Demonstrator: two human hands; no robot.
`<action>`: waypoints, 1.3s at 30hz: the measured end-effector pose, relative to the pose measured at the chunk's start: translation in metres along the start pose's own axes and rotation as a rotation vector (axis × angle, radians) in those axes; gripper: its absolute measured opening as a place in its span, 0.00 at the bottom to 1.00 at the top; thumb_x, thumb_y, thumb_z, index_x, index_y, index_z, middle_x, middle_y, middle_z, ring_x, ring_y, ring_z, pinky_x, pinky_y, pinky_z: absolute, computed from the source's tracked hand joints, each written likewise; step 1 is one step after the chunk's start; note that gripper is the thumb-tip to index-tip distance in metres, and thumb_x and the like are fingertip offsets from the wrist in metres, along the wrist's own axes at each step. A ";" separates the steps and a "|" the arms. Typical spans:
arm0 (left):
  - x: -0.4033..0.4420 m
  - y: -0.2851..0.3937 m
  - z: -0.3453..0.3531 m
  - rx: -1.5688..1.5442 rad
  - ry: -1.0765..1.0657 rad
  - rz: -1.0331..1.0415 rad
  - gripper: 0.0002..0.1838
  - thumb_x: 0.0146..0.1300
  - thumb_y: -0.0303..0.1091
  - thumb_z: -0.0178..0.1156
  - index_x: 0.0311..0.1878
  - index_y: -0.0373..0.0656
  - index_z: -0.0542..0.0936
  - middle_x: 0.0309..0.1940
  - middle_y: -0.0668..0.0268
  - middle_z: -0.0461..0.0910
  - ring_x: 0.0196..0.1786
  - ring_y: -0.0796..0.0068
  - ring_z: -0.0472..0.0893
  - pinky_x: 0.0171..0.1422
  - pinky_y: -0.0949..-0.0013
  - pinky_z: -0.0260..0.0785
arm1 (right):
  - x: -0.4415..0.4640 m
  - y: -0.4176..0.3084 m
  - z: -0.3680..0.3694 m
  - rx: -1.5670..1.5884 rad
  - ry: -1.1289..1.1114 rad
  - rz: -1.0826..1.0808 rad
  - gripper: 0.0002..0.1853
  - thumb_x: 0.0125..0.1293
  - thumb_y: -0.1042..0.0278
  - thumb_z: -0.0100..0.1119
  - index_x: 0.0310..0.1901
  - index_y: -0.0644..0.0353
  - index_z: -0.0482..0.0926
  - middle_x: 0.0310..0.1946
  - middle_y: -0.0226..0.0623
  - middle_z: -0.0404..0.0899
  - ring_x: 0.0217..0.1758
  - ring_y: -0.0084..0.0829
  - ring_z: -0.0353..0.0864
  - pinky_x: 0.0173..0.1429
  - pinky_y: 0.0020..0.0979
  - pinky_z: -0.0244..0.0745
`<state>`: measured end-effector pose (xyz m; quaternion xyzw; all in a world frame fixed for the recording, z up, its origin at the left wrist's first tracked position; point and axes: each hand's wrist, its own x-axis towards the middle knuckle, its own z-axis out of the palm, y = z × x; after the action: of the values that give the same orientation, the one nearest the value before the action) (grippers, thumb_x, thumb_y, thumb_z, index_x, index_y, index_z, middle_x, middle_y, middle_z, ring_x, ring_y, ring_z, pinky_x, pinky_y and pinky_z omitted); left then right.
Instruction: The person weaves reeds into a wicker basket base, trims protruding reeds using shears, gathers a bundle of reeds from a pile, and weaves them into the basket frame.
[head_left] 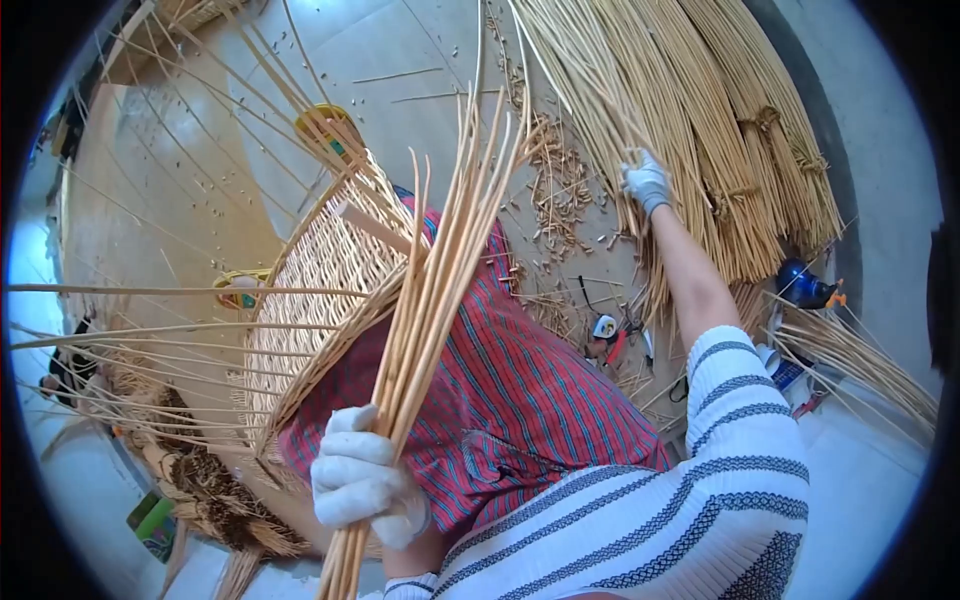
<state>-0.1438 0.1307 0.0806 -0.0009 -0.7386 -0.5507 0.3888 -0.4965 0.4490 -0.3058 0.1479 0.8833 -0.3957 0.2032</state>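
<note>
Wrapped round a bundle of peeled willow rods [430, 310], my left hand [365, 475] wears a white glove and is closed at the lower middle. The rods slant up and to the right, across the edge of a half-woven wicker basket [320, 275] with long loose stakes fanning out to the left. My right hand [647, 182], also gloved, reaches to the near end of the large pile of rods [690, 110] at the upper right. Its fingers look bent against some rods, but what they grip is too small to tell. A red striped cloth [550, 370] covers my lap.
Short cut-off pieces [560, 185] litter the floor beyond my lap. Right of the cloth lie a tape measure [604, 327] and red-handled cutters [617, 345]. A dark blue round object [800, 284] sits at the right. Yellow-rimmed containers [330, 125] stand behind the basket.
</note>
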 end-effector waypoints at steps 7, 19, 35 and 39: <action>0.015 -0.011 0.013 0.059 -0.098 0.153 0.24 0.72 0.59 0.58 0.28 0.50 0.74 0.18 0.75 0.70 0.26 0.77 0.75 0.47 0.60 0.75 | -0.106 -0.043 0.013 -0.808 -0.099 -0.245 0.33 0.64 0.54 0.65 0.70 0.53 0.69 0.47 0.57 0.84 0.54 0.53 0.85 0.58 0.49 0.80; 0.069 -0.013 -0.016 -0.824 -0.135 -0.213 0.14 0.54 0.20 0.75 0.31 0.45 0.77 0.20 0.69 0.74 0.24 0.74 0.77 0.38 0.68 0.82 | -0.013 -0.227 0.131 -0.803 -0.050 -1.116 0.13 0.71 0.65 0.52 0.54 0.47 0.82 0.53 0.42 0.84 0.57 0.42 0.83 0.62 0.40 0.76; 0.034 -0.068 0.018 -1.023 0.037 -0.332 0.11 0.74 0.35 0.60 0.35 0.41 0.77 0.22 0.69 0.75 0.32 0.69 0.78 0.47 0.60 0.79 | 0.032 -0.191 0.161 -1.108 -0.112 -1.392 0.23 0.72 0.67 0.47 0.67 0.40 0.73 0.46 0.33 0.75 0.58 0.34 0.77 0.67 0.35 0.68; 0.037 -0.066 0.025 -0.994 -0.119 -0.487 0.11 0.74 0.38 0.62 0.39 0.39 0.79 0.26 0.67 0.79 0.33 0.68 0.80 0.50 0.58 0.80 | 0.044 -0.204 0.187 -1.337 -0.037 -1.375 0.14 0.72 0.61 0.48 0.51 0.40 0.83 0.64 0.34 0.77 0.74 0.36 0.70 0.77 0.42 0.59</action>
<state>-0.2127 0.1095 0.0455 -0.0445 -0.3897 -0.9057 0.1608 -0.5754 0.1801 -0.3095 -0.5558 0.8165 0.1553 -0.0173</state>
